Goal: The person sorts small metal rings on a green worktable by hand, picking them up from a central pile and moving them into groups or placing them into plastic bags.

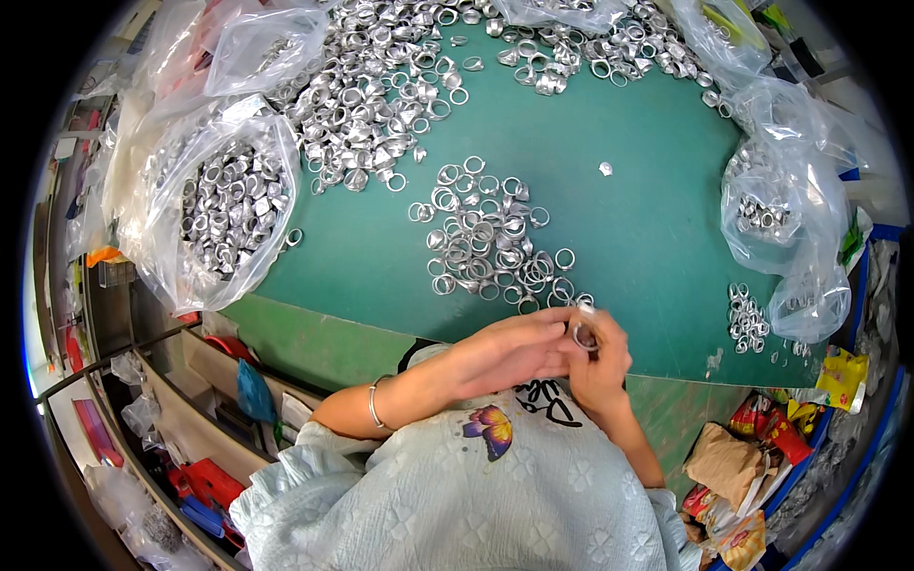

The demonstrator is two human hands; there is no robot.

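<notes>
Close to the table's front edge, my right hand [602, 366] is closed with a silver-coloured ring [585, 335] between its thumb and fingers. My left hand [509, 350] comes in from the left with its fingers stretched out, their tips against my right hand beside the ring. Part of the left fingertips is hidden there. Just beyond both hands lies a loose pile of silver-coloured rings [481, 238] on the green table top [657, 209]. A bracelet [373, 404] circles my left wrist.
A larger heap of rings [362, 105] spreads at the far left, another heap [619, 48] at the back. Plastic bags of rings stand at the left [233, 205] and right [762, 205]. A small ring cluster [747, 319] lies at the right. Drawers [190, 409] stand at lower left.
</notes>
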